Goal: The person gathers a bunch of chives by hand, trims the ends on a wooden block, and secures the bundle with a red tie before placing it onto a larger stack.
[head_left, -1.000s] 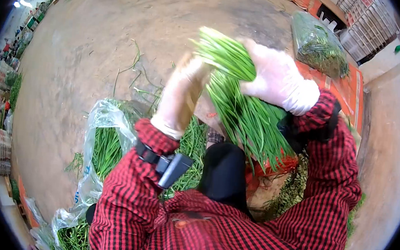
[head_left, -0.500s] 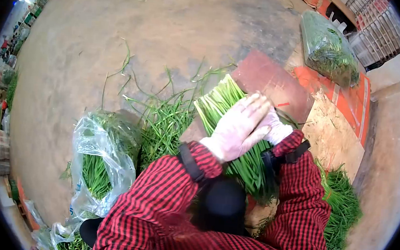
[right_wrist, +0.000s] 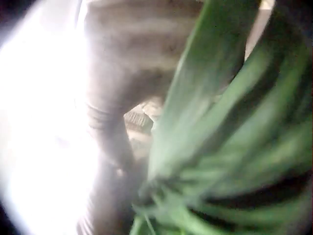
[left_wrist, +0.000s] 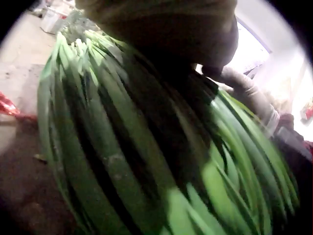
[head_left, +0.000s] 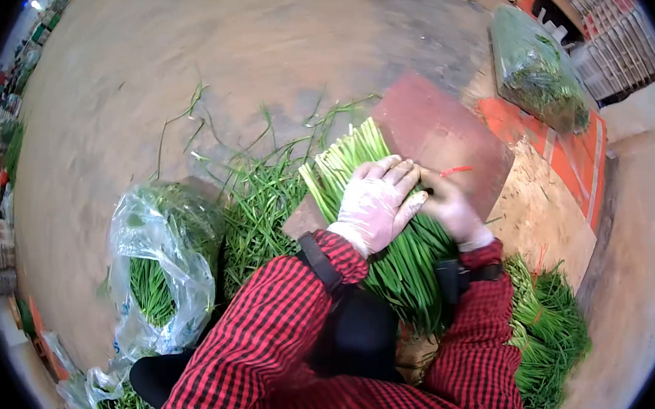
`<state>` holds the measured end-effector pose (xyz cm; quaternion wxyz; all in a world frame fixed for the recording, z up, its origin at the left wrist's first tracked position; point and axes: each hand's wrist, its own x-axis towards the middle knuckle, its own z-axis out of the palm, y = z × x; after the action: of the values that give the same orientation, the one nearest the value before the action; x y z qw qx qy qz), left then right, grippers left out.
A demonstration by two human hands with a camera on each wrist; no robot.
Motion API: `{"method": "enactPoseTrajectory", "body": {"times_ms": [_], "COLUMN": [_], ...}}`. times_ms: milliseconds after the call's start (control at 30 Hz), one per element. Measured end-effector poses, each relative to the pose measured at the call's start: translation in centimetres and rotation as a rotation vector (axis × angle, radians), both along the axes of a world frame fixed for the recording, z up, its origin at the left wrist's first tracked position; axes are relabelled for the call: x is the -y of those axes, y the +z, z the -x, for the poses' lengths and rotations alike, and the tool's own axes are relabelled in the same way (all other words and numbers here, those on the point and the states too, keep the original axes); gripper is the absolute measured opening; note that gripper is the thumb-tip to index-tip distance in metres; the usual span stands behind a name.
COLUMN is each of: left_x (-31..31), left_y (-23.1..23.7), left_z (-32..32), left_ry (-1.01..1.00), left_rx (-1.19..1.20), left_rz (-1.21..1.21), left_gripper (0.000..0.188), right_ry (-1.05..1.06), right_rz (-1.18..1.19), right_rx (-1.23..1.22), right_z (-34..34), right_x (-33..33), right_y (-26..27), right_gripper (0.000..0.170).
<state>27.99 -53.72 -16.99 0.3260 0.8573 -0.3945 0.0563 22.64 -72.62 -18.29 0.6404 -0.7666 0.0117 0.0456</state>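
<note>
A thick bunch of garlic chives (head_left: 407, 265) lies across a reddish-brown board (head_left: 442, 121), pale stem ends pointing to the upper left and leaves toward the person's knee. My gloved left hand (head_left: 377, 205) rests flat on top of the bunch, fingers laid across the stems, thumb apart. Against the bunch's right side is my gloved right hand (head_left: 454, 207), blurred, fingertips close to the left hand's. Whether it grips the stems, I cannot tell. A red strip (head_left: 457, 170) lies on the board just beyond it. Chive leaves (left_wrist: 122, 147) fill much of the left wrist view.
Loose chives (head_left: 261, 215) are heaped left of the board, beside an open clear plastic bag (head_left: 163, 245) of greens. Several tied bundles (head_left: 541, 329) lie at the right. Behind them are a plywood sheet (head_left: 543, 198), orange sheeting (head_left: 588, 163) and a filled plastic bag (head_left: 538, 75).
The chives went from being held up between both hands to lying on the board. Since then, the left hand has stayed on top, while the right hand has shifted outward from under it.
</note>
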Motion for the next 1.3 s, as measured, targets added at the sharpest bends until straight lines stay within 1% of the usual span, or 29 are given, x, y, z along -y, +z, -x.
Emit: {"method": "enactPoseTrajectory", "body": {"times_ms": [33, 67, 200, 233, 333, 367, 467, 500, 633, 667, 733, 767, 800, 867, 900, 933, 1000, 1067, 1133, 1167, 1200, 1267, 1300], "left_x": [-0.1, -0.2, 0.1, 0.0, -0.2, -0.3, -0.6, -0.7, -0.7, -0.7, -0.6, -0.5, -0.6, -1.2, -2.0, -3.1, -5.8, -8.3, -10.8, -11.5, -12.0, -12.2, -11.7], "left_y": [-0.1, -0.2, -0.5, -0.5, -0.6, -0.7, -0.7, -0.7, -0.6, -0.7, -0.2, 0.2, -0.2, -1.3, -0.5, -0.2, 0.9, 0.5, -0.7, -1.4, -1.8, -2.7, -2.4], "left_z": [0.2, 0.3, 0.8, 0.9, 1.1, 1.2, 1.3, 1.4, 1.4, 1.4, 1.3, 1.2, 1.1, 0.8, 1.0, 1.0, 1.5, 1.5, 1.2, 1.0, 0.7, 0.6, 0.8], "left_ry": [0.000, -0.004, 0.025, 0.025, 0.032, 0.034, 0.034, 0.029, 0.037, 0.038, 0.037, 0.068, 0.054, 0.024, 0.040, 0.008, 0.110, 0.258, 0.456, 0.521, 0.577, 0.542, 0.550], "left_rx": [0.028, 0.056, 0.065, 0.073, 0.088, 0.082, 0.095, 0.089, 0.088, 0.075, 0.045, 0.047, 0.003, -0.087, -0.171, -0.269, -0.324, -0.357, -0.466, -0.586, -0.684, -0.638, -0.774], "left_rz": [-0.039, -0.075, -0.060, -0.053, -0.044, -0.046, -0.048, -0.055, -0.014, -0.005, 0.012, 0.075, 0.190, 0.419, 0.594, 0.744, 0.818, 0.867, 0.868, 0.914, 0.907, 0.727, 0.718], "left_gripper": [0.043, 0.041, 0.039, 0.039, 0.039, 0.040, 0.041, 0.041, 0.042, 0.043, 0.044, 0.037, 0.033, 0.027, 0.028, 0.031, 0.033, 0.028, 0.025, 0.020, 0.019, 0.020, 0.024], "right_ry": [-0.130, -0.429, -0.538, -0.447, -0.254, -0.238, -0.299, -0.260, -0.340, -0.362, -0.407, -0.365, -0.380, -0.489, -0.586, -0.601, -0.608, -0.597, -0.594, -0.593, -0.590, -0.572, -0.573], "right_rz": [-0.123, -0.265, 0.382, 0.590, 0.984, 0.811, 0.942, 0.952, 0.546, 0.556, 0.568, 0.682, 0.798, 0.680, 0.669, 0.607, 0.619, 0.650, 0.666, 0.661, 0.653, 0.660, 0.664], "right_rx": [-0.136, -0.311, -0.541, -0.627, -0.559, -0.613, -0.430, -0.429, -0.164, -0.051, 0.172, 0.144, 0.112, 0.271, 0.361, 0.454, 0.517, 0.528, 0.530, 0.521, 0.513, 0.506, 0.503], "right_z": [0.0, 0.1, -1.2, -2.1, -5.1, -6.1, -8.4, -8.5, -8.7, -8.3, -6.7, -5.6, -4.8, -3.3, -3.0, -2.7, -2.7, -2.8, -2.9, -2.9, -3.0, -3.1, -3.1], "right_x": [2.2, 3.3, 7.2, 7.2, 6.2, 6.7, 6.3, 5.2, 2.6, 1.7, -1.8, -3.3, -4.7, -5.9, -6.7, -7.5, -7.8, -7.8, -7.5, -7.4, -7.4, -7.3, -7.3], "right_y": [-0.3, -0.8, -2.1, -1.0, -1.8, -3.5, -5.8, -4.2, -3.2, -3.0, 0.2, 1.8, 2.3, 0.9, 0.0, -1.1, -2.1, -2.5, -2.6, -2.6, -2.7, -2.9, -2.9], "right_gripper": [0.027, 0.025, 0.033, 0.043, 0.047, 0.043, 0.039, 0.034, 0.020, 0.020, 0.021, 0.024, 0.021, 0.019, 0.020, 0.023, 0.025, 0.025, 0.025, 0.025, 0.024, 0.024, 0.024]}}
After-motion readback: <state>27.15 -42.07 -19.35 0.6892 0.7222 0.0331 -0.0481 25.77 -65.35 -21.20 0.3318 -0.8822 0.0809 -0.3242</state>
